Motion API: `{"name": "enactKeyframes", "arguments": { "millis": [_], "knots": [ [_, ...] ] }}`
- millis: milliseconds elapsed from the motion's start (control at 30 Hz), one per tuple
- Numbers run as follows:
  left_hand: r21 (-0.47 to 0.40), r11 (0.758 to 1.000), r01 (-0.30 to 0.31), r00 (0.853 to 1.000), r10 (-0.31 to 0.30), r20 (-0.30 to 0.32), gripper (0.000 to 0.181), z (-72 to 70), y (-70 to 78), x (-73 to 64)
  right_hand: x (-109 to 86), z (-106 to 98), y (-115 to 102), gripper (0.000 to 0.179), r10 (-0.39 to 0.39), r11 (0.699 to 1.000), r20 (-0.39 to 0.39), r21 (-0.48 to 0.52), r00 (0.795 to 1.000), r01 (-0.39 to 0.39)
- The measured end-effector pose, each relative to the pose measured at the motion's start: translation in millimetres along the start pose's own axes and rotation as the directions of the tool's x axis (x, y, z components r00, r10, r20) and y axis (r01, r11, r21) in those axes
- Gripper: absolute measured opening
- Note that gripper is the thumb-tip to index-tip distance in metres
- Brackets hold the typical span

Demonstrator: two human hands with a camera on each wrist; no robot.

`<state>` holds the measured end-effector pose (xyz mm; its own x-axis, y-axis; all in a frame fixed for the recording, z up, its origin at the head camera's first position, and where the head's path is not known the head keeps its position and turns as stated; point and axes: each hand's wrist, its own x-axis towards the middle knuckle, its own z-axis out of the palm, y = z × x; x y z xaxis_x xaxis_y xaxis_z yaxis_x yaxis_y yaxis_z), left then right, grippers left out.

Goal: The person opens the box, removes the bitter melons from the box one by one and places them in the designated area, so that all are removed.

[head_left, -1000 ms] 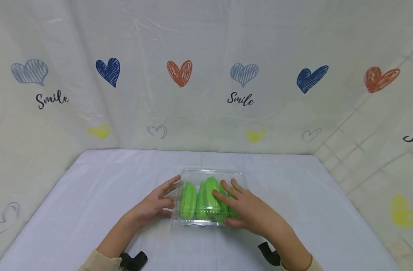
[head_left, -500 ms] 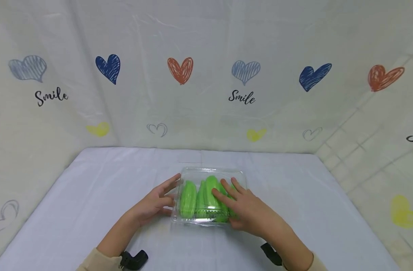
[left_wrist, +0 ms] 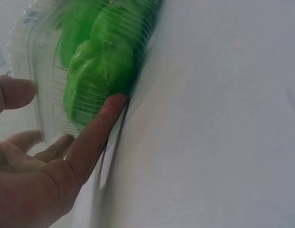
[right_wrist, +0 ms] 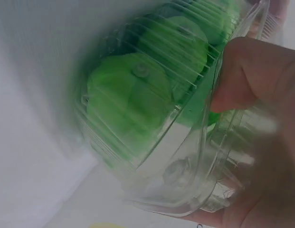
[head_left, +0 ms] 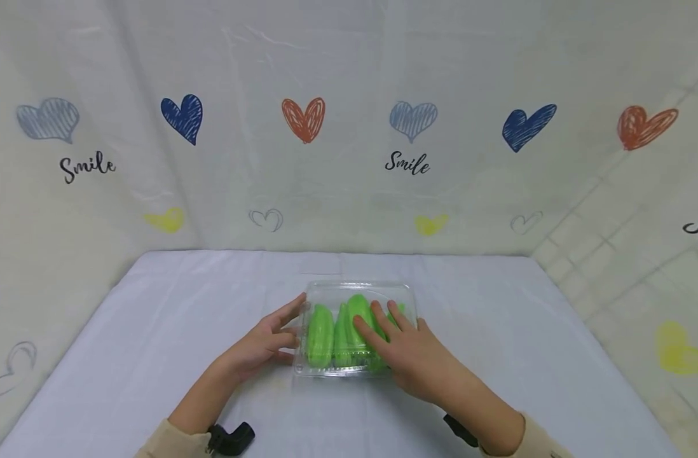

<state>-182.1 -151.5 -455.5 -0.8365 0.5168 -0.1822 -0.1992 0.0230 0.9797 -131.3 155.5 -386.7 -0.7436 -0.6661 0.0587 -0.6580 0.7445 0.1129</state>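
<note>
A clear plastic clamshell box [head_left: 355, 287] holds several long green vegetables [head_left: 320, 336], possibly cucumbers, lying side by side. Against its left side, my left hand [head_left: 261, 343] touches with fairly straight fingers; in the left wrist view, one extended finger [left_wrist: 97, 130] reaches the bottom edge. Spread fingers of my right hand [head_left: 414, 356] rest across the right part of the lid. In the right wrist view, the right thumb [right_wrist: 247, 71] presses at the front rim, where lid and base edges lie close together. Whether they are latched I cannot tell.
A white cloth [head_left: 183, 318] covers the table under the box. Behind it hangs a pale curtain [head_left: 349, 191] printed with hearts and "Smile". Black wrist mounts [head_left: 231, 439] sit at both sleeves.
The right hand has shifted slightly over the lid, and its thumb has gone out of sight in the head view. The box has moved a touch; the left hand stays at its side.
</note>
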Motion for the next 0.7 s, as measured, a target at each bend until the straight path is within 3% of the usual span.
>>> {"name": "enactKeyframes", "arguments": {
  "millis": [433, 700],
  "knots": [
    [0.013, 1.000, -0.004, 1.000, 0.004, 0.006, 0.092, 1.6, -0.7, 2.5, -5.0, 5.0, 3.0, 0.095, -0.048, 0.997, -0.048, -0.065, 0.998, 0.044],
    [0.028, 1.000, -0.002, 1.000, 0.002, -0.012, 0.091, 2.2, -1.9, 3.5, -7.4, 2.7, 9.0, 0.098, -0.056, 0.996, -0.039, -0.076, 0.998, 0.053]
  ]
}}
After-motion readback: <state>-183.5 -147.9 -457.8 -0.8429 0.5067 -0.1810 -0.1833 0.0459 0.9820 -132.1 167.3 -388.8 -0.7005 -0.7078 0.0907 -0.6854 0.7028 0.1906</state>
